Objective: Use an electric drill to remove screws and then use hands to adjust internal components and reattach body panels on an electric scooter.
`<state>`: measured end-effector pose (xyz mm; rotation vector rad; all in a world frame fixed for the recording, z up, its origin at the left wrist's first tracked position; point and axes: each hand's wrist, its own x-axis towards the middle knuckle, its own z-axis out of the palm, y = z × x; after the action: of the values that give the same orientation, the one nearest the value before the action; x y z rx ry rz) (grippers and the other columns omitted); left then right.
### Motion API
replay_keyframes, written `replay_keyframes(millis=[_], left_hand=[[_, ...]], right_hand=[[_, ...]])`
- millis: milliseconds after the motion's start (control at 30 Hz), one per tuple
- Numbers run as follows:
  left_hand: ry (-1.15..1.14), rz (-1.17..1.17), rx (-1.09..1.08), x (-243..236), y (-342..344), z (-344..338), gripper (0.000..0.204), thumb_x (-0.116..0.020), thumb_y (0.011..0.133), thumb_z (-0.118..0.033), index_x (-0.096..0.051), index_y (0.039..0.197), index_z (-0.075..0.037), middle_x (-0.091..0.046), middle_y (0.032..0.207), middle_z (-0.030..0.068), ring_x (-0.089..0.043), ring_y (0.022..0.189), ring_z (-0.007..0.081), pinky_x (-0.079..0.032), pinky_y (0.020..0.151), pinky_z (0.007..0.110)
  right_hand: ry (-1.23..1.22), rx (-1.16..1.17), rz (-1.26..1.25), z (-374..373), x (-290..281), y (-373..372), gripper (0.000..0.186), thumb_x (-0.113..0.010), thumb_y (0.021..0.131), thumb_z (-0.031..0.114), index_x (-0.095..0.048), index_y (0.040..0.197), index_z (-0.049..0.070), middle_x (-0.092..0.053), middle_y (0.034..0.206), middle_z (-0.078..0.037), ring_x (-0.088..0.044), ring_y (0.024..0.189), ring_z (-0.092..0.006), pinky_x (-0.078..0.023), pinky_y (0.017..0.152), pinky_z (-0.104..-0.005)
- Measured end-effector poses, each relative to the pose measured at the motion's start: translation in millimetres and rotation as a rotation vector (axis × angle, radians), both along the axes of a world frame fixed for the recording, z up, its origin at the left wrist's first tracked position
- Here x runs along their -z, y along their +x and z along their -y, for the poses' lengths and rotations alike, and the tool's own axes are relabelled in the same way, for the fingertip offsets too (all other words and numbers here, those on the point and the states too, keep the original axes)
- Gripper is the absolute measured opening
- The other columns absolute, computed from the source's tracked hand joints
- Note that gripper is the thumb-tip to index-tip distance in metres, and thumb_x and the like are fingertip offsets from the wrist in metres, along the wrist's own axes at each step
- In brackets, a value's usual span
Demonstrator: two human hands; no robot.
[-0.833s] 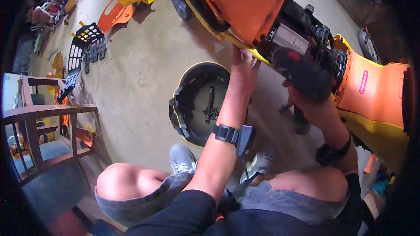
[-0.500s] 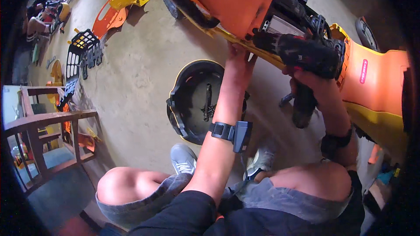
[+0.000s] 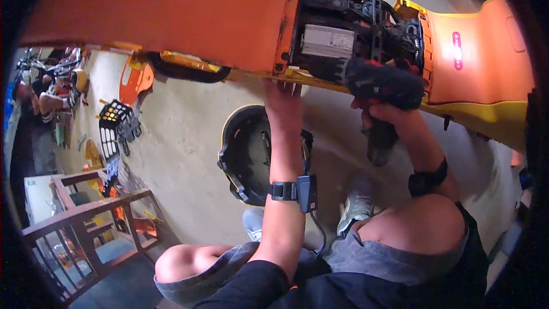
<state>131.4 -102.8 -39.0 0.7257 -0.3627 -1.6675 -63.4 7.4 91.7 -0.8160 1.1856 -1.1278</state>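
Observation:
A long orange and yellow scooter-like body (image 3: 171, 8) spans the top of the view. Between its orange panels, black inner parts (image 3: 331, 3) and a silver label plate (image 3: 327, 40) lie exposed. My right hand (image 3: 386, 115) is wrapped round the grip of a black cordless drill (image 3: 383, 84). The drill points left along the body's near side; its tip is hard to make out against the dark parts. My left hand (image 3: 284, 94) reaches up to the lower edge of the large orange panel, where its fingers are mostly hidden.
Below my left forearm a black tub-like shell (image 3: 243, 163) with a yellow rim sits on the concrete floor. To the left are a wooden chair (image 3: 86, 212), a black slotted plastic part (image 3: 117, 123) and an orange panel (image 3: 135, 82). Another person (image 3: 54, 103) is at the far left.
The view has turned, so the orange body now runs more level and fills more of the upper left. Drill and right hand appear slightly lower and further left. My left hand stays at the panel's edge.

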Motion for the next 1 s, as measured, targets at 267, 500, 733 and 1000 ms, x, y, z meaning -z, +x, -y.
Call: replay_keyframes(millis=[267,500,733,1000], left_hand=[[-0.116,0.535,-0.183,-20.4,-9.0,-6.5,0.048,-0.050,0.100,-0.036,-0.041,0.138,-0.008,-0.050,0.131,0.0101,-0.052,0.117,0.0212,-0.045,0.095,0.040],[-0.270,0.474,-0.140,-9.8,4.3,9.9,0.049,-0.056,0.097,-0.032,-0.042,0.134,-0.004,-0.054,0.124,0.0106,-0.056,0.110,0.0226,-0.048,0.092,0.038],[-0.180,0.447,-0.075,-14.6,-8.8,5.9,0.046,-0.056,0.098,-0.030,-0.043,0.134,-0.006,-0.054,0.126,0.0111,-0.056,0.113,0.0255,-0.050,0.091,0.042],[-0.206,0.542,-0.050,-13.1,20.2,5.0,0.055,-0.057,0.096,-0.025,-0.034,0.140,-0.003,-0.047,0.135,0.0174,-0.053,0.120,0.0293,-0.050,0.096,0.044]], right_hand=[[0.000,-0.067,-0.176,-4.6,11.3,6.2,0.049,-0.068,0.080,0.001,-0.057,0.127,0.008,-0.069,0.105,-0.005,-0.062,0.079,-0.0106,-0.052,0.070,-0.0283],[-0.044,-0.106,-0.080,-0.2,28.8,7.7,0.049,-0.069,0.081,0.003,-0.056,0.128,0.008,-0.069,0.104,-0.005,-0.063,0.080,-0.0110,-0.053,0.071,-0.0299],[-0.033,-0.112,-0.118,-10.1,26.0,-5.5,0.041,-0.072,0.080,0.006,-0.062,0.120,0.007,-0.069,0.103,-0.005,-0.063,0.083,-0.0114,-0.053,0.074,-0.0306],[-0.121,-0.189,-0.062,5.6,33.9,15.0,0.046,-0.077,0.077,0.010,-0.062,0.120,0.008,-0.068,0.101,-0.002,-0.062,0.089,-0.0118,-0.052,0.080,-0.0317]])
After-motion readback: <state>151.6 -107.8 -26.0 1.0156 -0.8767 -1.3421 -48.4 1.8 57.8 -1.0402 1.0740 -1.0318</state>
